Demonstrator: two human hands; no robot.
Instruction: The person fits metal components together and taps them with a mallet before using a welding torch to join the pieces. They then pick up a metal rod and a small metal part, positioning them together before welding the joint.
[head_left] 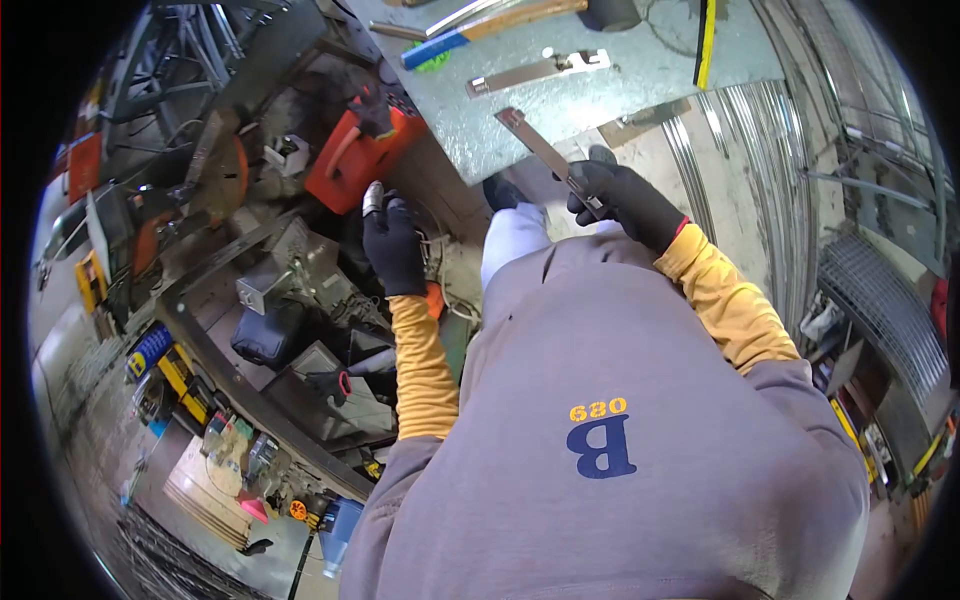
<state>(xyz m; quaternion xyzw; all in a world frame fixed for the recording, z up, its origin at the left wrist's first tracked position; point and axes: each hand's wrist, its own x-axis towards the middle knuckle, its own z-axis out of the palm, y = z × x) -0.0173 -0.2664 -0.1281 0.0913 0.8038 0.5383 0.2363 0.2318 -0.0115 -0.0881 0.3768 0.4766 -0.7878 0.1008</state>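
Note:
My right hand (pixel 622 200), in a dark glove, is closed round the lower end of a flat metal strip (pixel 540 148). The strip slants up and left past the edge of the metal table (pixel 450 125). On the table lies a second flat metal piece (pixel 520 76), with a hammer-like tool with a blue and wooden handle (pixel 490 30) above it. My left hand (pixel 391 245), gloved with pale fingertips, hangs left of the table over the cluttered floor, fingers extended and holding nothing visible. Near its fingertips is a red case (pixel 345 160).
A yellow-edged black bar (pixel 706 45) lies at the table's right side. Long metal profiles (pixel 745 150) rest on the floor to the right. A framed bin of tools and a black case (pixel 268 335) stands at the left. A curved grating (pixel 880 300) is far right.

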